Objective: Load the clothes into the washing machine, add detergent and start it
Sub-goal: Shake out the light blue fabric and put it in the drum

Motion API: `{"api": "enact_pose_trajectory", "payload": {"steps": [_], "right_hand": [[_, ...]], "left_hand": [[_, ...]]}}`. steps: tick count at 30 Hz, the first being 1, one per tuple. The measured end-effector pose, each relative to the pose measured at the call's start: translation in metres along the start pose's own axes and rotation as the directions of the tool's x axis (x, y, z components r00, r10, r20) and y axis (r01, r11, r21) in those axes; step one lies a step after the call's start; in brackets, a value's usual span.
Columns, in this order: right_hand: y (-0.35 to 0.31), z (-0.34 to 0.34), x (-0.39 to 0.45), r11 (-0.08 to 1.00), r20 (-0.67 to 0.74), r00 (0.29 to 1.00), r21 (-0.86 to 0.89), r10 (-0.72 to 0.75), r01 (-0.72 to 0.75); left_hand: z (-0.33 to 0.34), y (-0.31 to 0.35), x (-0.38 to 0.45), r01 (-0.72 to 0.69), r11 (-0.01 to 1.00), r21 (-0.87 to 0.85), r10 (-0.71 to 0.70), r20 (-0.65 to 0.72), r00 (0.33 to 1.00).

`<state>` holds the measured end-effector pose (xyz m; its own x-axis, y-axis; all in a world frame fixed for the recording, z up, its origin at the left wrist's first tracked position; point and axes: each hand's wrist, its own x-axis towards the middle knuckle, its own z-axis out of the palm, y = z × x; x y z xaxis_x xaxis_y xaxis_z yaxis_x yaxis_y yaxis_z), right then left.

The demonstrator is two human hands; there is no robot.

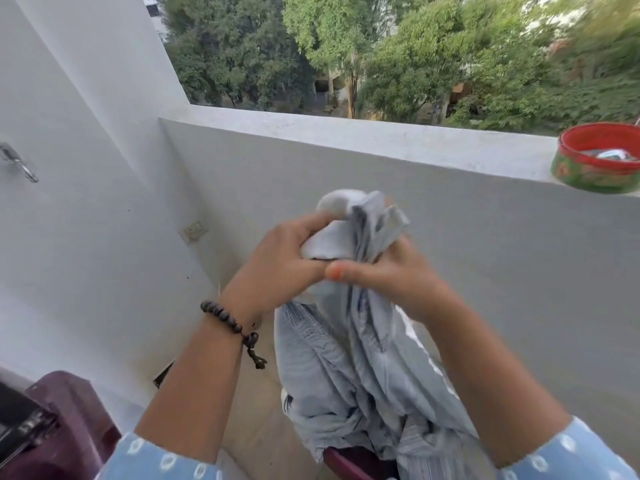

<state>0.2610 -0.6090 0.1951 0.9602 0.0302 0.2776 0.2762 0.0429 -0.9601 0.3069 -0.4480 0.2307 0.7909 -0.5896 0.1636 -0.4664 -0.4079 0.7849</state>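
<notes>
Head view: left hand (280, 261) and right hand (391, 271) raised together at chest height before the balcony wall (346, 188), each grip curled and bunched round the top of a pale grey garment (349, 358), thumbs nearly touching, cloth hanging down toward a maroon rim (349, 464) at the bottom edge. Looks light, soft and limp, likely to sag, trail and snag rather than slip; best gathered in a bundle high up, loose tail scooped from beneath before dropping in. Dark maroon washing machine (65, 414) at lower left, partly in view; red bowl (599, 157) on the ledge well apart.

sleeves (159, 459): light blue, white dots | left wrist: dark bead bracelet (230, 323)
</notes>
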Motion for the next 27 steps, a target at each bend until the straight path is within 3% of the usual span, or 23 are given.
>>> {"api": "enact_pose_trajectory", "payload": {"steps": [2, 8, 11, 13, 15, 23, 25, 27], "right_hand": [[0.008, 0.011, 0.000, 0.997, 0.148, 0.989, -0.081, 0.029, -0.017], [0.002, -0.007, 0.006, 0.997, -0.105, 0.994, 0.081, 0.007, 0.001], [-0.005, -0.009, 0.011, 0.994, -0.183, 0.983, 0.102, -0.003, 0.022], [-0.010, -0.006, 0.013, 0.995, -0.232, 0.973, 0.098, -0.005, 0.029], [-0.014, -0.005, 0.014, 0.991, -0.274, 0.962, 0.127, -0.008, 0.044], [-0.039, -0.010, 0.002, 0.976, -0.330, 0.942, 0.178, -0.063, 0.127], [-0.048, -0.011, 0.001, 0.962, -0.339, 0.937, 0.219, -0.084, 0.165], [-0.054, -0.013, 0.000, 0.954, -0.341, 0.933, 0.226, -0.114, 0.199]], "left_hand": [[-0.003, 0.009, 0.001, -0.052, 0.996, 0.069, 0.049, 0.045, 0.998], [-0.013, -0.022, -0.016, 0.001, 0.966, -0.259, 0.006, 0.025, 1.000], [0.012, -0.054, -0.021, 0.043, 0.992, -0.118, -0.068, -0.218, 0.973], [0.033, -0.082, -0.026, 0.127, 0.991, -0.035, -0.130, -0.411, 0.902], [0.049, -0.115, -0.033, 0.238, 0.971, 0.022, -0.198, -0.480, 0.854], [0.084, -0.187, -0.081, 0.576, 0.816, 0.039, -0.533, -0.334, 0.778], [0.088, -0.209, -0.092, 0.615, 0.787, 0.050, -0.580, -0.279, 0.765], [0.082, -0.223, -0.095, 0.639, 0.768, -0.025, -0.615, -0.306, 0.727]]}}
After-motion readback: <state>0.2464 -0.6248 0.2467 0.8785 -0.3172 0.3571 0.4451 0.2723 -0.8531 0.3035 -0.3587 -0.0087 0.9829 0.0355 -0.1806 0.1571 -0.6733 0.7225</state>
